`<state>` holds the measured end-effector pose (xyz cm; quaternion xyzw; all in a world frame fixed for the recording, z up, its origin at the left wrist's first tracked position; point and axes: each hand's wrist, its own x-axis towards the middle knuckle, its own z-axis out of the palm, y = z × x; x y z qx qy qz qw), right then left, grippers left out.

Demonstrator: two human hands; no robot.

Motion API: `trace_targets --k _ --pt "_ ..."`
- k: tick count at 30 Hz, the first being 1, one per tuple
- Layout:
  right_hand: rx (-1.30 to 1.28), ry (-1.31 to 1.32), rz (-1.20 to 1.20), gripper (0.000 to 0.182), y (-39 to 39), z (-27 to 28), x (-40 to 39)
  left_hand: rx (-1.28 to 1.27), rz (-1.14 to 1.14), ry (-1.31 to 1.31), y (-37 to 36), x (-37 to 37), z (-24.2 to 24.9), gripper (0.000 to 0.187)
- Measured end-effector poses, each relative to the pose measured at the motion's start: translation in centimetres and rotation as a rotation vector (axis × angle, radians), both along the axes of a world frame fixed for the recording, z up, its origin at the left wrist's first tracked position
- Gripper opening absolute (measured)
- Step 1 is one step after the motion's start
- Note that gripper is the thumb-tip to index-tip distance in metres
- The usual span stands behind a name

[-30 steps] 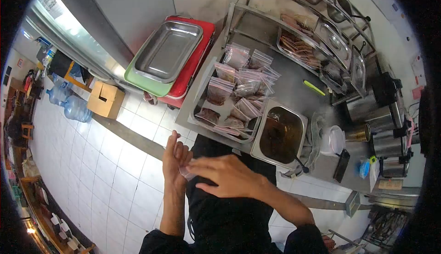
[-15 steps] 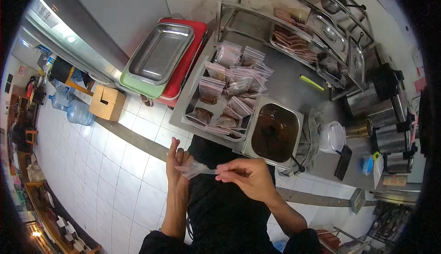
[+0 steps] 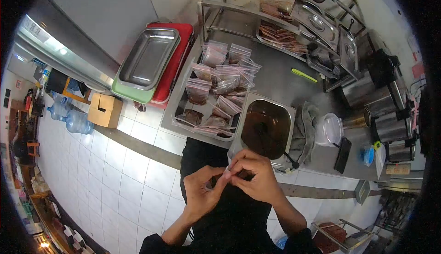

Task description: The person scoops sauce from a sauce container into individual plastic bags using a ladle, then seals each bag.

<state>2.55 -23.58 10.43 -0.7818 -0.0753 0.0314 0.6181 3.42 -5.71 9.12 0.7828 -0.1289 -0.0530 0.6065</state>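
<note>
My left hand (image 3: 203,190) and my right hand (image 3: 255,177) meet in front of my dark apron, fingers pinched together on a small clear plastic bag (image 3: 231,155). Most of the bag is hidden by the fingers. Just beyond my right hand stands a deep steel pan (image 3: 292,137) of dark brown sauce, with the black-ended handle of a ladle (image 3: 294,163) sticking out over its near corner. Left of the pan, a steel tray (image 3: 182,126) holds several filled zip bags (image 3: 198,91) of brown contents.
Stacked trays (image 3: 149,59) stand at the left. A yellow-green knife (image 3: 304,75) lies on the steel counter (image 3: 275,80). To the right are a grey cloth (image 3: 303,130), a clear plastic tub (image 3: 329,129) and a dark phone-like slab (image 3: 342,155). Behind rises a metal rack (image 3: 257,13) with more bags.
My hands have come together; my left hand has moved right and its raised fingers have curled onto the bag. The view has shifted, moving the counter slightly left.
</note>
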Motion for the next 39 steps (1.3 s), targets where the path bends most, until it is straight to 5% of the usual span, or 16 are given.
trace_targets --k 4,6,10,12,18,21,28,31,33,39 --pt "0.152 0.082 0.093 0.014 -0.9 0.0 -0.1 0.052 -0.109 -0.052 0.7 0.4 1.4 0.014" --pt "-0.095 -0.09 0.142 0.015 -0.6 0.4 0.0 0.299 -0.196 -0.127 0.8 0.4 2.0 0.008" --pt "-0.413 -0.262 0.136 0.016 0.6 0.1 -1.1 0.321 -0.199 -0.147 0.5 0.2 1.2 0.019" --pt "-0.437 -0.414 -0.031 0.018 0.6 -0.7 -1.1 0.358 0.025 -0.212 0.3 -0.3 0.8 0.022" --pt "-0.375 -0.424 -0.321 0.015 1.9 0.3 -1.2 0.446 0.149 -0.173 -0.8 -0.2 2.2 0.021" --pt "-0.573 -0.492 -0.195 0.016 1.6 -0.1 -1.2 0.585 0.1 -0.279 -1.1 -0.6 1.8 0.023" --pt "-0.499 -0.105 -0.256 0.024 0.7 1.3 -2.1 0.566 -0.098 -0.372 -1.1 -2.5 1.4 0.016" --pt "-0.414 -0.115 -0.332 0.026 -0.2 1.4 -2.0 0.421 -0.124 -0.512 -0.4 -2.1 1.6 0.029" --pt "-0.217 0.02 -0.206 0.027 -1.0 1.6 -2.1 0.544 -0.142 -0.566 -0.3 -1.2 3.4 0.057" --pt "-0.216 0.023 -0.094 0.029 -1.9 1.6 -2.8 0.594 -0.375 -0.441 -0.3 -0.5 2.1 0.067"
